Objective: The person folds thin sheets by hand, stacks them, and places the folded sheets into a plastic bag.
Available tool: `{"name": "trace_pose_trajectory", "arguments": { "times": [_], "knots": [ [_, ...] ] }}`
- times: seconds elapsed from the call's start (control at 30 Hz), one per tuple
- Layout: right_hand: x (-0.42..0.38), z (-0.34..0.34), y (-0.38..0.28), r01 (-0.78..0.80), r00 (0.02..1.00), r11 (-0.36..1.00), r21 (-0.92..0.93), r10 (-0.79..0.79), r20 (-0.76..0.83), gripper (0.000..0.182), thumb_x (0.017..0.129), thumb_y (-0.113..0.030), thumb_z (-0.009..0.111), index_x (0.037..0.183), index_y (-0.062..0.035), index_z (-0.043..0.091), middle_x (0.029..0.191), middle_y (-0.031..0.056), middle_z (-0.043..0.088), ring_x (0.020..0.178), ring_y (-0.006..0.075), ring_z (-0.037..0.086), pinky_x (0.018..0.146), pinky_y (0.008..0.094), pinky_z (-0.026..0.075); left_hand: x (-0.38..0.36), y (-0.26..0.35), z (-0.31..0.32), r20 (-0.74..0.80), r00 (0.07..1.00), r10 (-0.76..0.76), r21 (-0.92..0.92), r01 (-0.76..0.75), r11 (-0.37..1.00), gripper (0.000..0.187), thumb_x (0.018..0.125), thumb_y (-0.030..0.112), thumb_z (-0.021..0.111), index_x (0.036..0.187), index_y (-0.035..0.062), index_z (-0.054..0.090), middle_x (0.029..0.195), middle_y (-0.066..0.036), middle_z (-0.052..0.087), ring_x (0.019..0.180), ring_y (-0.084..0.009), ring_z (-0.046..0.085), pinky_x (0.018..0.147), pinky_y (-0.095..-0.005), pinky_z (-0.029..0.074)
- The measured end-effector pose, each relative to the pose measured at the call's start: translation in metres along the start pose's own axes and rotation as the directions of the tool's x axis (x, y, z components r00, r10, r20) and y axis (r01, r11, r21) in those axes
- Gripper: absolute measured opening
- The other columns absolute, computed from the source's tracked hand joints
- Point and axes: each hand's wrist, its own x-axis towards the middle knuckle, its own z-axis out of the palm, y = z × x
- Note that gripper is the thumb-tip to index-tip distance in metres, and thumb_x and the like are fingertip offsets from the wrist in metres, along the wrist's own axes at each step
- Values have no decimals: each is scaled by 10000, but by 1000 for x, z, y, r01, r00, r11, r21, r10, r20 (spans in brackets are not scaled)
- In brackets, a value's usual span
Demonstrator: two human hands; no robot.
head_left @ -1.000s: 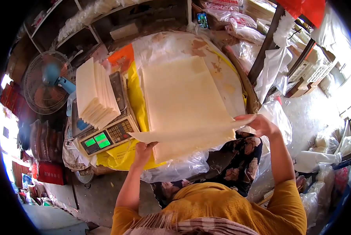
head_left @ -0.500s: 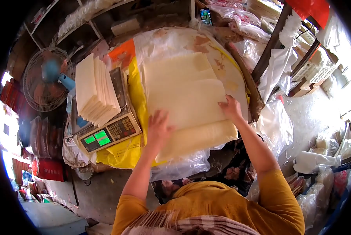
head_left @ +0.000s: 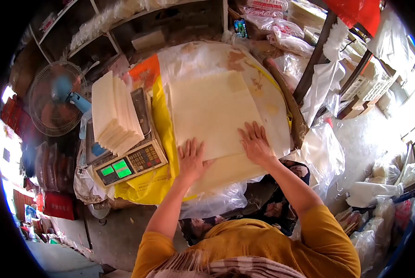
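Thin cream-coloured sheets lie stacked flat on the covered work surface in front of me. A folded-over strip or front flap runs along their near edge. My left hand rests palm down on the left side of that near part, fingers spread. On the right side, my right hand presses flat near the fold line, fingers spread too. Neither hand grasps anything. To the left, a pile of folded cream sheets sits on a digital scale with green lit displays.
Yellow plastic lies between scale and sheets. A fan stands at the far left. A phone leans at the back. Clear plastic hangs at the front edge. A bag-filled rack stands right.
The near part of the sheets has been folded or smoothed flatter. My right hand has gone from gripping the right edge to lying flat further in. My left hand has moved slightly down and spread.
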Motion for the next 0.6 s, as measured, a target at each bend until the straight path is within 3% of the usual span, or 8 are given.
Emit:
{"name": "trace_pose_trajectory", "arguments": {
  "times": [0.2, 0.3, 0.37, 0.4, 0.43, 0.5, 0.57, 0.6],
  "knots": [
    [11, -10, 5, -33, 995, 990, 140, 20, 95, 521, 914, -248, 521, 1393, -133, 352, 1434, 178, 322, 1338, 406, 258, 1085, 540, 220, -1, -27, -11, 6, 998, 56, 79, -57, 995, 617, 755, 176, 638, 1322, 46, 434, 1330, -213, 462, 1217, -372, 448, 1023, -481, 343],
    [12, -57, -55, 228, 964, 921, 314, -260, 61, 603, 891, -327, 556, 1411, -126, 327, 1428, 197, 341, 1348, 379, 276, 1075, 549, 232, 0, -2, -67, 272, 955, -116, -39, 131, 991, 592, 738, 135, 643, 1286, 17, 454, 1260, -199, 524, 1153, -320, 517, 965, -379, 418],
    [15, -70, -90, 305, 937, 895, 325, -343, 65, 583, 885, -257, 562, 1399, -105, 331, 1364, 182, 423, 1299, 342, 365, 1049, 558, 273, 2, 23, -100, 288, 952, -106, -82, 135, 987, 562, 732, 96, 643, 1258, 2, 468, 1243, -196, 529, 1140, -310, 525, 941, -369, 438],
    [24, -69, -100, 353, 936, 924, 147, -351, -36, 533, 842, -149, 567, 1343, -82, 394, 1216, 149, 548, 1180, 317, 488, 1000, 521, 350, 4, 29, -107, 294, 950, -102, -105, 138, 985, 548, 729, 76, 643, 1244, -6, 476, 1235, -194, 532, 1134, -304, 529, 929, -364, 448],
    [30, -73, -98, 360, 933, 920, 157, -350, -85, 525, 816, -122, 568, 1317, -79, 418, 1167, 139, 569, 1139, 313, 512, 978, 500, 372, 2, 28, -105, -29, 994, -102, -198, 94, 976, 562, 729, 55, 648, 1257, -2, 465, 1226, -194, 535, 1133, -308, 530, 934, -365, 443],
    [40, -90, -97, 377, 920, 909, 177, -346, -184, 515, 764, -66, 572, 1267, -71, 465, 1067, 119, 610, 1058, 305, 559, 934, 457, 416, -2, 18, -97, -628, 764, -152, -313, -69, 947, 595, 731, 13, 658, 1285, 7, 443, 1206, -194, 540, 1132, -316, 530, 945, -366, 434],
    [30, -116, -92, 539, 817, 799, 267, -420, -394, 486, 674, 7, 575, 1155, -57, 557, 1038, 117, 628, 1033, 309, 574, 895, 409, 442, -1, -11, -62, -433, 718, -545, -809, -42, 586, 805, 759, 1, 678, 1428, 45, 233, 1380, -155, 381, 1277, -284, 399, 1065, -360, 309],
    [21, -121, -85, 582, 782, 780, 230, -460, -421, 478, 664, 26, 571, 1135, -57, 572, 1053, 117, 626, 1043, 307, 570, 896, 409, 442, -5, -14, -53, -367, 742, -561, -888, -100, 449, 824, 757, -3, 679, 1435, 47, 213, 1410, -149, 338, 1299, -287, 361, 1083, -375, 282]
  ]
}}
